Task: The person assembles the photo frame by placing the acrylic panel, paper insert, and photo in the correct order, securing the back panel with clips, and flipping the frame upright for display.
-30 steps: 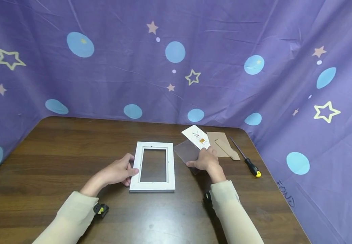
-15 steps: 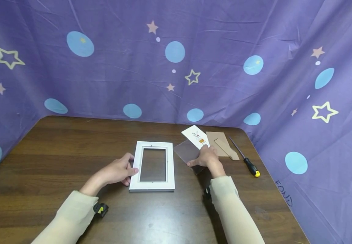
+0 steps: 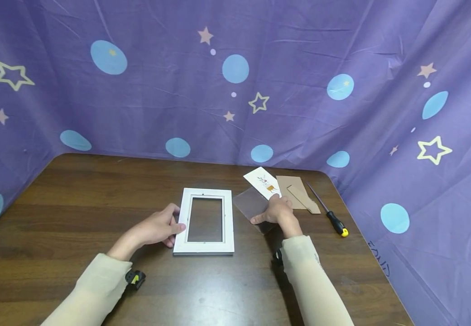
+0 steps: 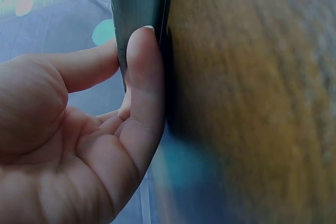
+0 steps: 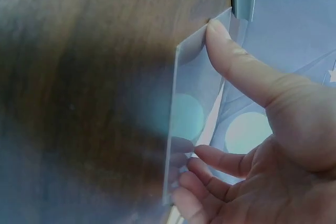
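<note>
A white rectangular picture frame (image 3: 228, 222) lies on the table, its middle an open window. My left hand (image 3: 160, 227) grips the frame's left side, thumb on top; the left wrist view has fingers along its edge (image 4: 137, 3). To the right of the frame, my right hand (image 3: 278, 212) holds a thin clear pane (image 3: 247, 202) between thumb and fingers at its edges. Glossy and see-through, the pane (image 5: 191, 87) lies flat or nearly so; whether it is raised at all, I cannot tell. A white card (image 3: 258, 176) with a small drawing lies just behind it, partly covered.
Right of the card is a brown backing board (image 3: 284, 182) with a narrow brown stand piece (image 3: 306, 201) on it. A black and yellow screwdriver (image 3: 335, 222) lies near the wooden table's (image 3: 97, 194) right edge. Purple curtain (image 3: 158, 90) hangs behind and beside.
The pane under my right hand has shifted very slightly, and that hand has moved a touch. My left hand and the picture frame stay as they were.
</note>
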